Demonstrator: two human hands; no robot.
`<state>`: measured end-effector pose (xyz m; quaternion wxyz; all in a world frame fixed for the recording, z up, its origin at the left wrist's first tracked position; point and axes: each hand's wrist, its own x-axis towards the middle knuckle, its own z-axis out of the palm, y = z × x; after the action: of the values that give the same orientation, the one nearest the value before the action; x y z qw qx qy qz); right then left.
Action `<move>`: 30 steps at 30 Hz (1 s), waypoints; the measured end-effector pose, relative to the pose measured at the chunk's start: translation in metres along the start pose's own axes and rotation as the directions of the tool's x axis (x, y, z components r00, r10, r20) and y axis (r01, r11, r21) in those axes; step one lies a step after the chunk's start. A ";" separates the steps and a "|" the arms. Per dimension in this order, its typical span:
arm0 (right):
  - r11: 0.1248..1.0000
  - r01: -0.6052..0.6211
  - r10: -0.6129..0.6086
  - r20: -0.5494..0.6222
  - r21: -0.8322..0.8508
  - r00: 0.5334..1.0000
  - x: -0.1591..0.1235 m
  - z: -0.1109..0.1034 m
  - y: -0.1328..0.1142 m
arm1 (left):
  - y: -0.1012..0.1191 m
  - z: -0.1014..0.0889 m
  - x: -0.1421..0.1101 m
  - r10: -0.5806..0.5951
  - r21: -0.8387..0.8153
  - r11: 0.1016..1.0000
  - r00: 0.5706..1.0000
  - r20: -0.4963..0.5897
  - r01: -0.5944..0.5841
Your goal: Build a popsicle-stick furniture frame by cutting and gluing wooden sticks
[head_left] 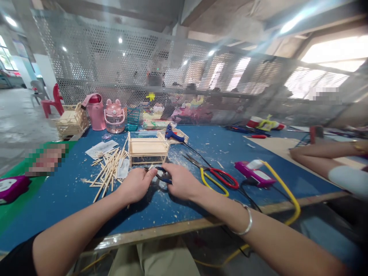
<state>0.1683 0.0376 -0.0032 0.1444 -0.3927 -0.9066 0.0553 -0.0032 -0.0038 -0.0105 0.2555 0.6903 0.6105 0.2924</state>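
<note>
Right hand (181,181) closed round the dark-handled pliers (165,179), over the desk (155,232) toward its near edge. Left hand (138,185) has thumb and fingers together at the tool's head; cannot tell what they pinch. Main risk, as judged: a fingertip nipped if the jaws close, since the left fingers sit so near them and the hands mask the view. A short piece, if cut there, might fly off.

Just beyond the hands, the stick frame (148,147) stands upright. Knuckles close to its front rail; a forward slip could knock a thin joint loose.

Loose wooden sticks (110,168) lie crisscrossed beside it, on the left; a sweep of the left forearm could scatter them.

Right of the hands, red-handled scissors (235,184) and yellow-handled pliers (202,177) lie close together, points toward the frame. Blue glue gun (174,135) behind, nearer the far edge; its black cable (198,151) trails past the scissors. A snagged cable could drag the gun; the nozzle, if hot, could burn.
</note>
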 end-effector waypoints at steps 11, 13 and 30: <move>0.995 -0.087 0.081 -0.107 -0.049 0.991 -0.008 0.007 -0.009 | 0.000 0.000 0.000 0.054 0.034 0.998 0.998 -0.032 -0.053; 0.993 -0.099 0.092 -0.093 -0.072 0.991 -0.008 0.006 -0.010 | 0.001 0.000 0.000 0.057 0.034 0.998 0.998 -0.040 -0.055; 0.985 -0.161 0.159 -0.029 -0.055 0.987 0.002 -0.020 -0.007 | 0.000 -0.016 0.005 0.116 -0.046 0.992 0.993 -0.030 -0.117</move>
<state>0.1680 0.0340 0.0173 0.1393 -0.4688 -0.8715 0.0360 -0.0143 0.0008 0.0007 0.2461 0.7145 0.5654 0.3306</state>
